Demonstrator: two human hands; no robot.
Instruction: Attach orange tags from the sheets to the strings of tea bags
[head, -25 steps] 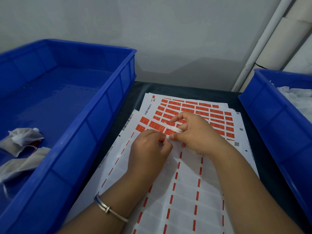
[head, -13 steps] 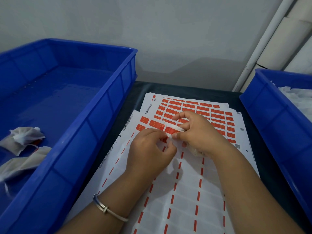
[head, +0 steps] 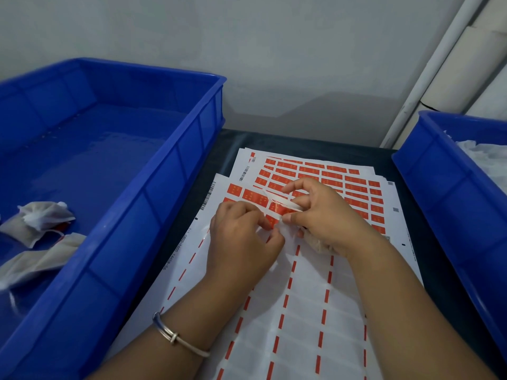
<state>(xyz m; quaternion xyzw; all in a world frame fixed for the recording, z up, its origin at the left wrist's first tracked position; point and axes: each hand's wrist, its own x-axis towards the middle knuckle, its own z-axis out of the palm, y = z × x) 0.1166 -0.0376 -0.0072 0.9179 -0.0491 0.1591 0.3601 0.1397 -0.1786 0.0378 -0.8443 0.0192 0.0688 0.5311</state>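
Both hands are working right over the top sticker sheet (head: 310,311) in the middle of the dark tabletop (head: 384,157). The left hand (head: 241,242) has thumb and fingertips pinched together on a small orange tag (head: 272,222), right at the edge where the remaining orange stickers end and the bare backing starts. The right hand (head: 323,215) is just beside it, fingertips almost touching the left ones, pinching a thin white strip (head: 279,200) that runs up and to the left across the orange labels; can't tell if that's the tea bag string or a bit of backing, it's too thin and washed out. Something pale and gauzy (head: 318,244) peeks out under the right palm, probably a tea bag, but it's mostly hidden. Most of the top sheet is already peeled, only dashed orange lines are left on it, and a second sheet (head: 343,179) underneath, further back, is mostly full of orange tags. There's a silver bangle (head: 175,337) on the left wrist. A big blue bin (head: 153,187) sits to the left of the sheets with a few tea bags (head: 41,218) lying at its near-left end, a bit of orange showing next to them. Another blue bin (head: 444,187) is on the right with white stuff piled in it (head: 488,157), too cut off to say exactly what it is.
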